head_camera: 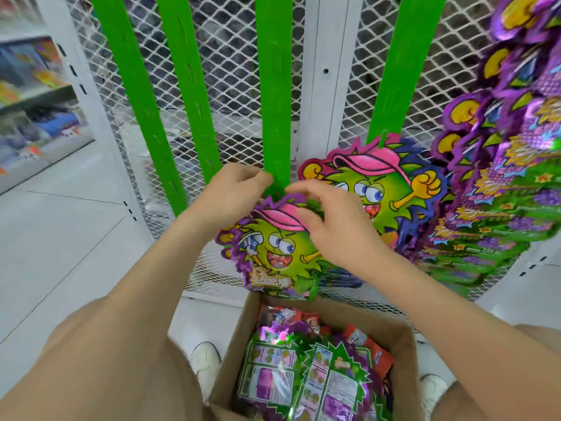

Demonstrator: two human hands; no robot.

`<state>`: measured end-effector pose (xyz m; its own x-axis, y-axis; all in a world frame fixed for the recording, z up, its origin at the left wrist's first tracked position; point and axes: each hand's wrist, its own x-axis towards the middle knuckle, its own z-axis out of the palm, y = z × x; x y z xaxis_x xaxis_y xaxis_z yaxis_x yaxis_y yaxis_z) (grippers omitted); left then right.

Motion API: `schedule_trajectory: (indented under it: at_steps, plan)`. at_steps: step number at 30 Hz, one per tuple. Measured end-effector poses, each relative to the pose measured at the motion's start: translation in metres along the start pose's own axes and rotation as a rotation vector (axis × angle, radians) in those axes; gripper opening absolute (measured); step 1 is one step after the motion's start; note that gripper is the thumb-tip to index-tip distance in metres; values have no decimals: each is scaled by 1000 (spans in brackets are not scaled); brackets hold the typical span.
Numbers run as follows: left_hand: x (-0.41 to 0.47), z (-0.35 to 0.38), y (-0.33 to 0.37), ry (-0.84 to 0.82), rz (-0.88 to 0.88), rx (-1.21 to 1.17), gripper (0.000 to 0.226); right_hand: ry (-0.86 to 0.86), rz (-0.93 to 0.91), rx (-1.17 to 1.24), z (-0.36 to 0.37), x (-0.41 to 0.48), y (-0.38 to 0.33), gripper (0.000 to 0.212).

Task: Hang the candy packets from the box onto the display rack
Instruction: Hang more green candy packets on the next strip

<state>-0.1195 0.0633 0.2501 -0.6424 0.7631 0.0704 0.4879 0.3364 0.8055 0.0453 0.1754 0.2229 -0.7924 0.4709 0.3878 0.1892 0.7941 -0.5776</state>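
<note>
The left hand (230,189), just left of mid-frame, has its fingers curled and their tips pinched on the lower end of a green strip (274,101). Touching it on the right, the right hand (331,220) curves its fingers and thumb over the top edge of a packet (273,250) and pinches it there, right below the strip's end. The packet faces the camera, tilted, showing a green cartoon face in a pink cap. To its upper right a second packet (385,183) of the same print hangs from the foot of the next strip (400,71). Farther right, a dense column of purple and green packets (504,192) fills the frame's edge. Behind the strips stands the white mesh rack (230,71). At bottom centre an open box (403,338) sits on the floor, holding more packets (303,378), backs up. White shoes (206,360) flank it, and blurred shelves (30,86) show at upper left.
</note>
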Motion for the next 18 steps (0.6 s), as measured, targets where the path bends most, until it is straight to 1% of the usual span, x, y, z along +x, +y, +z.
schedule_trajectory:
  at_steps: [1, 3, 5, 7, 9, 12, 15, 18]
  plan:
    - [-4, -3, 1, -27, 5, 38, 46, 80, 2, 33, 3, 2, -4, 29]
    - [-14, -10, 3, -65, 10, 29, 46, 178, 20, 94, 8, 6, -11, 25]
    - [-20, -16, 2, -108, 15, -17, 45, 223, 67, 149, 12, 9, -15, 20]
    - [-25, -19, 1, -135, 17, -65, 44, 259, 87, 152, 16, 11, -19, 17]
    - [-26, -19, -3, -129, 30, -104, 45, 279, 94, 127, 19, 12, -23, 15]
    - [-26, -17, -9, -106, 64, -78, 46, 300, 75, 90, 21, 14, -27, 13]
    - [-25, -17, -13, -110, 30, -116, 38, 292, 63, 37, 17, 17, -30, 12]
    - [-25, -17, -12, -119, 5, -155, 36, 269, 65, 5, 13, 21, -30, 11]
